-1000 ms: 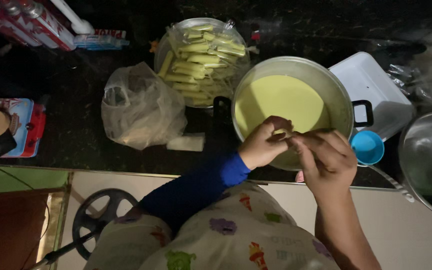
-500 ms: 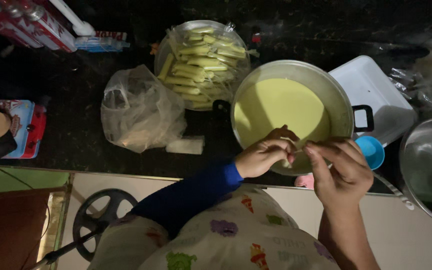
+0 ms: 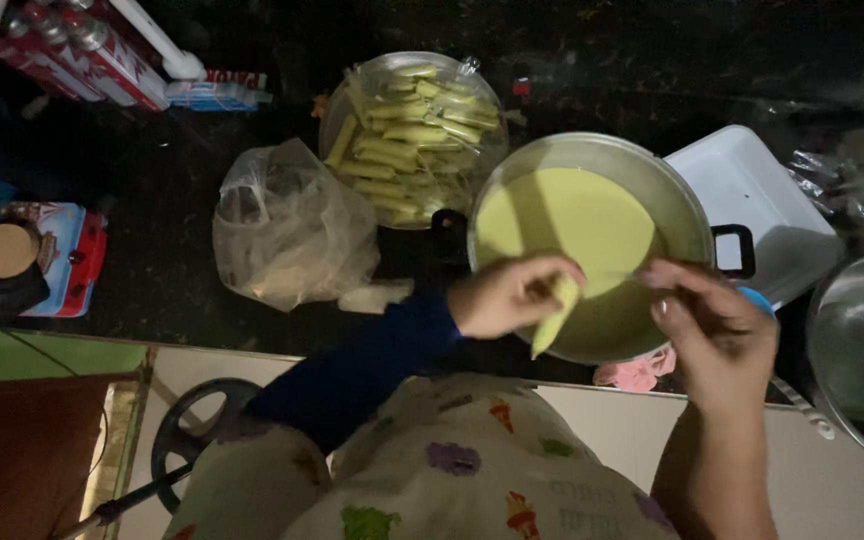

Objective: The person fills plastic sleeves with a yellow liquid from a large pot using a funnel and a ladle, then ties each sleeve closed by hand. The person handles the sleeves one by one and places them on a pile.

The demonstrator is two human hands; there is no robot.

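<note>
Left hand pinched shut on slim yellow-green pouch — long axis hanging down-left over pot rim. Right hand just beside, fingers curled at pouch top — contents of that grip not discernible.

Right of the pot, your steel bowl is cut by the frame edge; the pink thing below the pot stays half hidden.

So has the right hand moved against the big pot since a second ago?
Yes. The right hand has slid right along the near rim of the pot, away from the left hand, which holds a slim filled packet.
</note>
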